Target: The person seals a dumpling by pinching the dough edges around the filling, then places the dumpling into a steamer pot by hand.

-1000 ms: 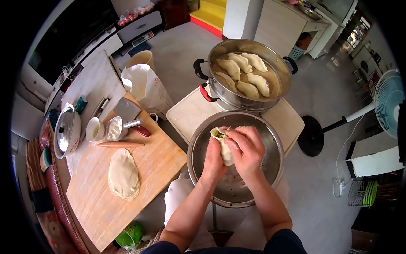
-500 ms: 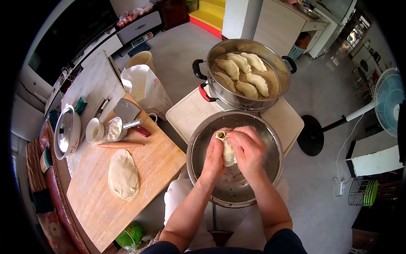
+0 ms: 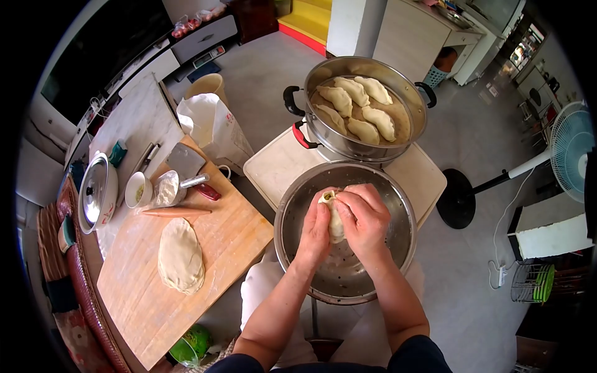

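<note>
Between my hands, over the metal bowl (image 3: 336, 283), is a pale dumpling (image 3: 336, 227) with a small opening at its far end where green filling shows. My left hand (image 3: 315, 227) wraps its left side. The fingers of my right hand (image 3: 362, 217) pinch the dough at the upper right edge. Behind the bowl, a steamer pot (image 3: 314, 133) holds several shaped dumplings (image 3: 364, 131). An oval piece of dough (image 3: 181, 256) lies on the wooden board (image 3: 130, 304) at the left.
On the board are a rolling pin (image 3: 176, 212), a cleaver (image 3: 185, 160) and a flour scoop (image 3: 166, 188). A small white bowl (image 3: 138, 190) and a lidded pot (image 3: 98, 193) stand at the left. A fan (image 3: 571, 152) is at the right.
The opening at the dumpling's far end has become smaller, and less filling shows. My right fingers have shifted slightly along the edge of the dough.
</note>
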{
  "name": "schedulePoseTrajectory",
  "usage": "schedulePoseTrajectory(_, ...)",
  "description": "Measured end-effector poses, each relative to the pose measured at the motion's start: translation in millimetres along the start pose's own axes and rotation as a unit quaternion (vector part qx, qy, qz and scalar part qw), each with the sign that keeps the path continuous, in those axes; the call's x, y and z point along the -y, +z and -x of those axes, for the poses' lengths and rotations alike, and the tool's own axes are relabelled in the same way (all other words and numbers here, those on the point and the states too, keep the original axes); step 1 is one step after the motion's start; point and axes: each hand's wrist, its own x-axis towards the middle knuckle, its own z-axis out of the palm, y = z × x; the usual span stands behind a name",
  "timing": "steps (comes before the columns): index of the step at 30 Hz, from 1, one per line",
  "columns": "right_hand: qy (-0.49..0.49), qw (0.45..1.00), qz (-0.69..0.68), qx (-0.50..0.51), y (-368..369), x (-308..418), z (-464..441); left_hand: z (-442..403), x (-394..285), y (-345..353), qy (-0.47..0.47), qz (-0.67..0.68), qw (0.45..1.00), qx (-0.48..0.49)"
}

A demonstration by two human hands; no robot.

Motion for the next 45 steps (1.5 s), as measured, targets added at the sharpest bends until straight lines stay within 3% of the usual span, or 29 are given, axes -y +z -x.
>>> schedulePoseTrajectory(3, -0.003, 1.0, 0.008, 0.017, -2.4, -2.7, -0.3, 0.5, 2.9, -2.9, -0.014, 0.005, 1.0, -0.009)
schedulePoseTrajectory(9, 0.102, 0.994, -0.002, 0.048, -9.7, 3.9, -3.0, -2.6, -3.4, -3.8, -0.038, 0.037, 0.999, -0.004)
schedulePoseTrajectory(18, 0.034, 0.999, 0.004, 0.024, -5.7, -4.9, -0.3, -2.9, 3.0, -7.8, -0.041, 0.01, 0.999, 0.0)
schedulePoseTrajectory(21, 0.139, 0.987, -0.054, 0.067, -13.2, 0.2, -3.4, -3.1, -2.6, -6.1, -0.057, 0.003, 0.998, -0.008)
schedulePoseTrajectory(24, 0.142, 0.976, -0.142, 0.088, -24.4, -0.2, -20.7, -4.5, -11.0, -11.8, -0.122, 0.01, 0.992, 0.015)
schedulePoseTrajectory(28, 0.073, 0.964, -0.159, 0.202, -30.0, -17.9, -25.7, -2.3, -22.5, -13.2, -0.198, 0.019, 0.978, 0.06)
schedulePoseTrajectory(31, 0.068, 0.957, -0.169, 0.225, -31.7, -26.1, -27.4, -2.1, -23.7, -18.9, -0.222, 0.039, 0.971, 0.083)
schedulePoseTrajectory(37, 0.093, 0.942, -0.187, 0.261, -38.5, -30.2, -29.5, -1.1, -26.7, -22.2, -0.239, 0.015, 0.966, 0.103)
schedulePoseTrajectory(40, 0.056, 0.944, -0.164, 0.28, -40.3, -32.7, -29.6, -0.1, -25.8, -25.3, -0.237, 0.016, 0.965, 0.11)
schedulePoseTrajectory(45, 0.141, 0.938, -0.166, 0.27, -42.9, -16.6, -29.8, -0.5, -24.6, -27.1, -0.211, -0.02, 0.972, 0.098)
